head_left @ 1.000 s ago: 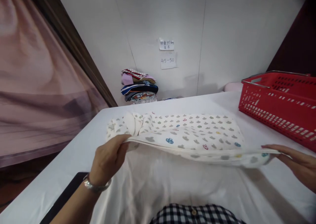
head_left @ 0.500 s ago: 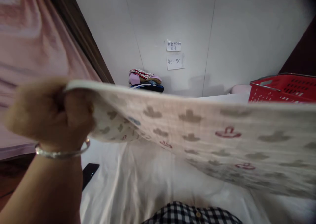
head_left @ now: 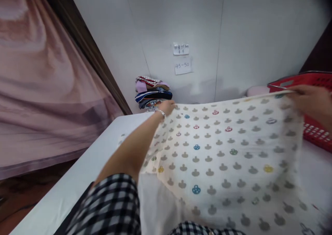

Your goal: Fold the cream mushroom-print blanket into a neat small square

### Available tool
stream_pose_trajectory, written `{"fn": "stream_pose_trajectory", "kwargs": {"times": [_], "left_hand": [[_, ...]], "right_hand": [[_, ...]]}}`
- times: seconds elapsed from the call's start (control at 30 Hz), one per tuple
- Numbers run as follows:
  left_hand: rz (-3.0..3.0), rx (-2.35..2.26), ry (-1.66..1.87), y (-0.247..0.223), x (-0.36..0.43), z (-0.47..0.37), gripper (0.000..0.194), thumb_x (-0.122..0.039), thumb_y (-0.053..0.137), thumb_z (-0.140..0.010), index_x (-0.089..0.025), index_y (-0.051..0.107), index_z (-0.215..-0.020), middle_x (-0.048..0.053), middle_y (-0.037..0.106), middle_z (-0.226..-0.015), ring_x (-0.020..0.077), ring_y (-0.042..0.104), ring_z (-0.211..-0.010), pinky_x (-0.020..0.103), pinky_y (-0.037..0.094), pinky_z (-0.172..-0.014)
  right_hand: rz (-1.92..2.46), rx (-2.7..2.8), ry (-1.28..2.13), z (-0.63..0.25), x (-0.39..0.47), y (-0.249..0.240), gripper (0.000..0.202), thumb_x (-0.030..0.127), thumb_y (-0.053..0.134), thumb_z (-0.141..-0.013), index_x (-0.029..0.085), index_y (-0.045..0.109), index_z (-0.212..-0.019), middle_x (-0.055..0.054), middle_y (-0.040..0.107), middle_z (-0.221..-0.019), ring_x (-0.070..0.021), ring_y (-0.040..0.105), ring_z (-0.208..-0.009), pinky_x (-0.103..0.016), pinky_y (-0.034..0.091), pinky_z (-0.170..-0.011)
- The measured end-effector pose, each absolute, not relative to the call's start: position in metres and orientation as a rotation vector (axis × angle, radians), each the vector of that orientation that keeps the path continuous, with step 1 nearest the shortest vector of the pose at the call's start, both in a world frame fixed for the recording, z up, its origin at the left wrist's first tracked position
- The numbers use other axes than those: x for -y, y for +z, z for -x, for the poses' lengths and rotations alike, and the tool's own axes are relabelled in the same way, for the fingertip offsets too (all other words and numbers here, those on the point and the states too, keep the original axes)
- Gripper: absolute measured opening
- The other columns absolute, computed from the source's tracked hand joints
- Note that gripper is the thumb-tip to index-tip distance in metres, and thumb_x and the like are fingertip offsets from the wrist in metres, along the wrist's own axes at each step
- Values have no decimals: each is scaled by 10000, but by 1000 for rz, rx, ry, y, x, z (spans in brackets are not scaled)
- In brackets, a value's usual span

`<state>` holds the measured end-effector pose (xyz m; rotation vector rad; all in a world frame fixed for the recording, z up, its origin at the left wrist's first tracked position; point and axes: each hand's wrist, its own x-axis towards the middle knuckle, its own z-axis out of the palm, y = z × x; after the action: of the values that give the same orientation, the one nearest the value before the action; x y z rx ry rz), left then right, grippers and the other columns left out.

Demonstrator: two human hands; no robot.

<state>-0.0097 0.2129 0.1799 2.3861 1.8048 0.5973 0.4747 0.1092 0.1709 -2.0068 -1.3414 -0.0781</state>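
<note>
A cream cloth (head_left: 220, 152) printed with small grey, blue, red, green and yellow mushroom shapes is stretched between my hands over the white-covered table (head_left: 85, 159). My left hand (head_left: 167, 107), with a bracelet at the wrist, grips its far left corner near the back of the table. At the right, my right hand (head_left: 308, 96) pinches the far right corner, raised in front of the red basket; it is slightly blurred. The near part of the cloth hangs down toward my checked shirt.
Folded clothes (head_left: 153, 94) are stacked at the back by the wall. A red basket (head_left: 317, 131) stands at the right, beside a pale pink rounded object (head_left: 256, 91). Two paper notes (head_left: 182, 65) are on the wall. A pink curtain (head_left: 52, 90) hangs at the left.
My left hand has moved forward and right, away from me, with the cloth corner. The cloth is lower and spread out, showing more of its print. My right hand has come into view.
</note>
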Motion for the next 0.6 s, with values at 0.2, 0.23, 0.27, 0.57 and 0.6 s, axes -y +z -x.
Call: {"fn": "stream_pose_trajectory", "kwargs": {"times": [0.2, 0.23, 0.27, 0.57, 0.6], "left_hand": [[-2262, -1866, 260, 81, -246, -30, 226, -258, 525, -849, -159, 699, -955, 104, 691, -1006, 221, 626, -931, 293, 462, -747], [-2248, -1889, 241, 75, -251, -32, 240, -262, 509, -859, -164, 694, -975, 110, 686, -1035, 228, 624, -951, 303, 463, -756], [-2233, -1922, 228, 72, -257, -33, 253, -268, 494, -867, -169, 690, -993, 116, 679, -1065, 238, 621, -972, 314, 464, -768], [-2129, -2240, 201, 72, -322, -29, 363, -236, 356, -910, -172, 619, -1151, 153, 644, -1155, 269, 603, -1070, 354, 465, -839], [-2120, -2253, 183, 66, -324, -28, 361, -225, 361, -905, -173, 622, -1148, 151, 647, -1150, 266, 606, -1067, 352, 466, -840]], "right_hand": [[2192, 1121, 243, -478, -159, 104, 281, 247, 579, -819, 118, 684, -1045, -106, 666, -920, -124, 493, -591, -288, 401, -627], [2193, 1085, 272, -479, -166, 95, 315, 265, 571, -819, 115, 675, -1076, -110, 666, -923, -123, 491, -573, -286, 401, -605], [2192, 1057, 290, -480, -174, 88, 347, 277, 559, -822, 108, 662, -1106, -115, 667, -923, -121, 488, -557, -282, 400, -585], [2172, 1003, 201, -462, -261, 52, 359, 254, 502, -824, 197, 654, -1144, -72, 662, -1060, -138, 538, -761, -245, 393, -676], [2188, 1003, 198, -458, -268, 47, 356, 253, 496, -826, 208, 656, -1140, -70, 661, -1071, -148, 538, -780, -252, 391, -687]]}}
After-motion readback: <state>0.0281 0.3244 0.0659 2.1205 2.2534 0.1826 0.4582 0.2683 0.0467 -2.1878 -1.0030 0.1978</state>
